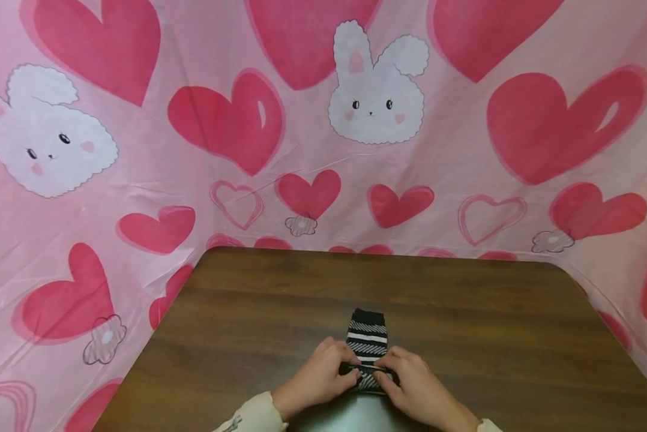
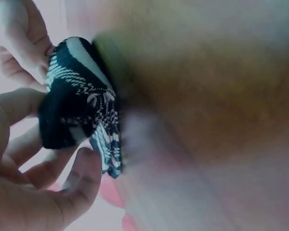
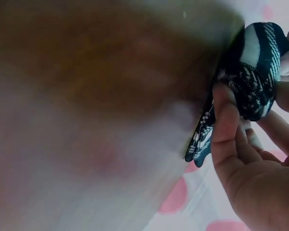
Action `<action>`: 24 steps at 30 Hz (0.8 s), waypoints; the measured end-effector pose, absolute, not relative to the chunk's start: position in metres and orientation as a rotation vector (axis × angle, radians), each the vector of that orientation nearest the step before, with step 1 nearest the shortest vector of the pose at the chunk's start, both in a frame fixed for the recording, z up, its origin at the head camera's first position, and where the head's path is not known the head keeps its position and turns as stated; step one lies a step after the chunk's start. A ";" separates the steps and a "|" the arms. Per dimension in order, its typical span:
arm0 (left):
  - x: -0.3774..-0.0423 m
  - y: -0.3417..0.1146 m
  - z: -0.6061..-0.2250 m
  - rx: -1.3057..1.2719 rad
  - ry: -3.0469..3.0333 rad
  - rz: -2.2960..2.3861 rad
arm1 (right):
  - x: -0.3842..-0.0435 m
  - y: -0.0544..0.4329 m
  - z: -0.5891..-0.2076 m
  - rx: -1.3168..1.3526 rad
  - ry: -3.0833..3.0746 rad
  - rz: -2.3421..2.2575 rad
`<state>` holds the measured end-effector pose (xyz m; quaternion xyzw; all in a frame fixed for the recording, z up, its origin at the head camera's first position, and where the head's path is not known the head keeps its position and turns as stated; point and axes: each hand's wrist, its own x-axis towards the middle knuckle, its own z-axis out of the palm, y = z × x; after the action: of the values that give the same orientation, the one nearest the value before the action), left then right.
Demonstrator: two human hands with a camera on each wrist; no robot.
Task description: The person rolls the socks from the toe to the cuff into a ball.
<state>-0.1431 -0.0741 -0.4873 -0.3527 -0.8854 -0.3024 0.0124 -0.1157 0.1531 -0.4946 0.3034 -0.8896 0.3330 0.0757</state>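
A: Where's the sock?
B: Sock (image 1: 367,339) is on the surface (image 1: 237,318), near part between the hands. Left hand (image 1: 323,373) and right hand (image 1: 418,384) each pinch a side of it, fingers curled.
A: Step?
B: Looks like folding or rolling the near part over, partway. Next move probably calls for a snug fold, both sides even.
A: Material?
B: Soft-looking knit, black with white bands and slanted hatching. Far part flat, near part bunched thicker. Single or stacked pair: can't tell.
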 end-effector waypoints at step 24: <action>-0.150 -0.070 -0.475 -1.671 -2.476 -0.246 | -0.118 0.154 -0.495 1.249 -2.418 0.366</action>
<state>-0.1501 -0.0704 -0.4754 -0.5560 -0.8240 -0.0819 0.0722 -0.1178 0.1545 -0.4946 0.4459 -0.8634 0.1306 0.1966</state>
